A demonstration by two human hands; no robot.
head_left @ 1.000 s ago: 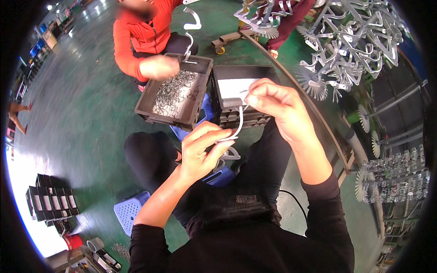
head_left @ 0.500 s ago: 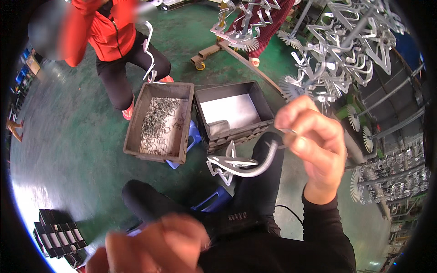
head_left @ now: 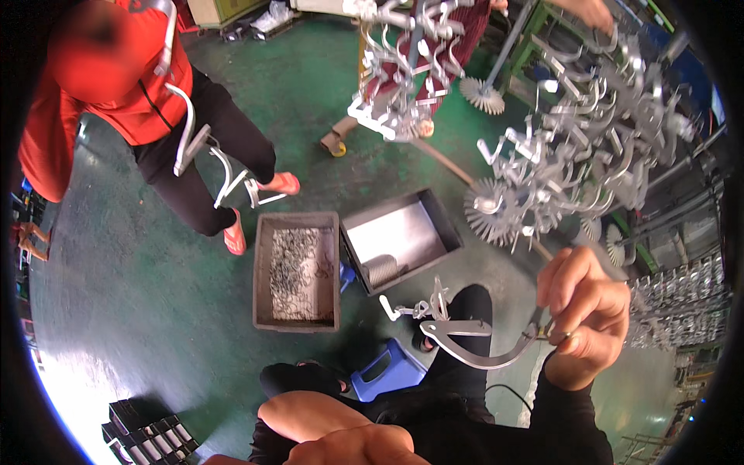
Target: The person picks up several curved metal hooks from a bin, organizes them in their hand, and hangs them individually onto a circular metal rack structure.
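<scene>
My right hand [head_left: 585, 314] is raised at the right, its thumb and fingers pinched on a small metal piece [head_left: 568, 337] whose kind I cannot make out. Just left of those fingers is the end of a curved silver metal bracket [head_left: 480, 360]; whether the fingers hold it too is unclear. Smaller linked brackets [head_left: 422, 308] hang at its far end, over my knee. My left hand [head_left: 349, 446] lies low at the bottom edge, its fingers cut off from view. Ahead, a grey bin [head_left: 335, 271] contains many small wire hooks [head_left: 294, 267].
A second dark bin [head_left: 448, 225] holds a ribbed metal stack [head_left: 382, 269]. A blue plastic stool [head_left: 391, 372] stands between my legs. Metal brackets crowd a rack [head_left: 573, 163] at right. A person in red [head_left: 147, 93] holds linked brackets at left; another person's hand [head_left: 585, 12] reaches in above.
The view has shifted, so the bins sit lower. My right hand has moved down and right in the picture. The curved bracket now extends toward it, and my left hand is nearer the centre.
</scene>
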